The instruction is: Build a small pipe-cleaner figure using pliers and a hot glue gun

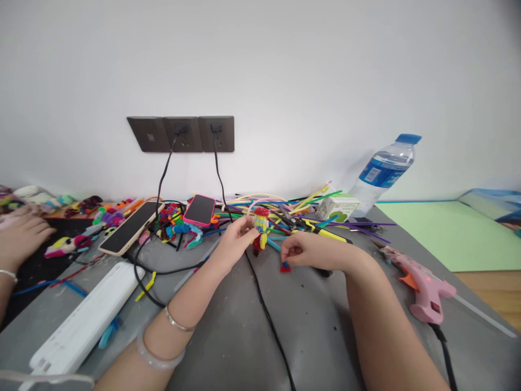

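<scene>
**Red, yellow and blue fuzzy figure (pixel 261 222) upright in the left hand (pixel 240 236), above a grey bench (pixel 228 336)**

From my remote seat, I look through the head camera at two bare hands near the middle of the bench. The left hand grips the figure from its left side, thumb and fingers drawn in narrow around it. The figure has a red top and a yellow and light-blue middle. Just to its right, the right hand is pinched narrow on a small red-and-blue piece (pixel 285 269), low over the bench; I cannot tell whether the piece touches the surface.

Behind the hands I see a loose heap of coloured stems (pixel 303 206), with yellow-handled pliers (pixel 325 233) among them. A black cable (pixel 262 304) runs forward between the forearms. To the right are a small box (pixel 337 208), a blue-capped water bottle (pixel 378 171) and a pink glue gun (pixel 429 296). To the left lie a pink-edged phone (pixel 200 209), a larger pale-edged phone (pixel 132 228) and a white power strip (pixel 87 320). At the far left edge, another person's hand (pixel 20 233) rests near more fuzzy pieces (pixel 67 245).
</scene>
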Motion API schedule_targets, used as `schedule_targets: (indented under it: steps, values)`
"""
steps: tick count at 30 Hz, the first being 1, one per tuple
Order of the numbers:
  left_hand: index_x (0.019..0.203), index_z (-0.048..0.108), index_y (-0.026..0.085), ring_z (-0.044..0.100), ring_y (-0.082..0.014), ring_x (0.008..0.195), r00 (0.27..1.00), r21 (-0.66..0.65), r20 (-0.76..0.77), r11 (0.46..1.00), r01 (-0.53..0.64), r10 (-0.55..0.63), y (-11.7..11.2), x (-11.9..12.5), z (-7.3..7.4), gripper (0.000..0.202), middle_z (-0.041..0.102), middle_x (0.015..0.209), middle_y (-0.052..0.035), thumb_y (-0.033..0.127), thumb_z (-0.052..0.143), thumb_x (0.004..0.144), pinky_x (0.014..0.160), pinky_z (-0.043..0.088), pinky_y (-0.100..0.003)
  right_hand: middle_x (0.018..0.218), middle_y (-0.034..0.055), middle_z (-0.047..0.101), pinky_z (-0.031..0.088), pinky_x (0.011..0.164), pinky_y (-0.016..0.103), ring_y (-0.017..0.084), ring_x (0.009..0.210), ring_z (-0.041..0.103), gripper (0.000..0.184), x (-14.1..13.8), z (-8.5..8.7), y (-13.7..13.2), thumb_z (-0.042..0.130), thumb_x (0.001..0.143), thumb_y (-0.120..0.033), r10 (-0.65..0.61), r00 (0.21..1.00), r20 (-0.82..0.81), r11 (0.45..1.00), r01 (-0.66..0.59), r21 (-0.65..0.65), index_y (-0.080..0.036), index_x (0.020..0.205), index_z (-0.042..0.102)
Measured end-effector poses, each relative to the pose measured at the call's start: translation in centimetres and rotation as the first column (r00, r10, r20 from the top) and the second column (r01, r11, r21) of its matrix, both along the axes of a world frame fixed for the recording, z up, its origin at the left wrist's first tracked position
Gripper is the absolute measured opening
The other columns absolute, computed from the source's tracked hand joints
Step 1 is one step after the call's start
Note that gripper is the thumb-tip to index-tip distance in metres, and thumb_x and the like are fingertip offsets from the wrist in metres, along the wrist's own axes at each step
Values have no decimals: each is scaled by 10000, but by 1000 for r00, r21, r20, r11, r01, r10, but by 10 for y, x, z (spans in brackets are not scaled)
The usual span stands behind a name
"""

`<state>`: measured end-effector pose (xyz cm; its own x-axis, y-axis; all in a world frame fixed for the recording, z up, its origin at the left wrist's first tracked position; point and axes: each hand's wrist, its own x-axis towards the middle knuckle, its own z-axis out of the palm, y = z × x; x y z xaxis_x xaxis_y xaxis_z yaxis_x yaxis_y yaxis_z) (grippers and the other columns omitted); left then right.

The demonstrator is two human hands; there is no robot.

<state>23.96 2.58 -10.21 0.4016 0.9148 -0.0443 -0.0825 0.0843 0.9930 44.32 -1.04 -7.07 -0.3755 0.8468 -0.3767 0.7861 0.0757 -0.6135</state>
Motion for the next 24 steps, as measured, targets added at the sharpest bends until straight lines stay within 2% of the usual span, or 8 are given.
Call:
schedule_targets:
  steps: [7, 11, 14, 18, 22, 24]
  values:
    - [951, 659, 179, 635, -193, 951, 998, -43, 62, 998, 34, -32, -1, 2, 1, 247, 683, 1004, -54, 292, 726, 741, 764, 466, -258, 626, 2, 670, 315, 470, 247, 129, 528, 485, 187, 2, -2, 2, 586, 693, -195, -10, 997, -78, 999, 14, 47, -209, 709, 772]
    - [988, 626, 202, 647, -166, 851, 983, -154, 182, 988, 29, -1, -2, 3, 7, 260, 691, 969, -31, 274, 691, 746, 731, 495, -266, 554, -19, 539, 262, 464, 250, 111, 497, 374, 234, 4, 5, 1, 534, 776, -257, -39, 993, -108, 994, 50, 100, -183, 711, 746]
    - [1015, 614, 198, 650, -159, 793, 961, -262, 270, 965, 17, 56, -1, 4, 11, 244, 700, 947, -36, 246, 609, 776, 697, 519, -280, 564, -27, 475, 263, 489, 252, 115, 526, 363, 239, 4, 8, 0, 513, 808, -299, -72, 991, -109, 985, 88, 147, -175, 678, 671]
    - [999, 626, 162, 634, -147, 707, 940, -390, 322, 921, 20, 116, 2, 2, 14, 229, 686, 884, -50, 220, 491, 824, 617, 509, -267, 617, -24, 480, 307, 532, 256, 131, 582, 419, 223, 5, 8, 3, 506, 820, -347, -145, 985, -92, 962, 163, 220, -184, 679, 566]
    - [960, 637, 136, 571, -122, 595, 946, -432, 302, 902, 28, 116, 3, 2, 12, 219, 628, 752, -29, 206, 469, 838, 532, 450, -237, 638, -26, 484, 310, 543, 252, 131, 598, 429, 214, 9, 4, 7, 494, 828, -353, -239, 963, -120, 889, 267, 372, -203, 676, 476]
    - [889, 626, 132, 553, -119, 573, 960, -428, 266, 903, 34, 90, 3, 2, 11, 175, 612, 725, -27, 204, 476, 832, 513, 433, -236, 615, -38, 467, 307, 536, 248, 126, 583, 419, 215, 10, 3, 8, 511, 816, -343, -243, 962, -123, 889, 272, 369, -214, 661, 436]
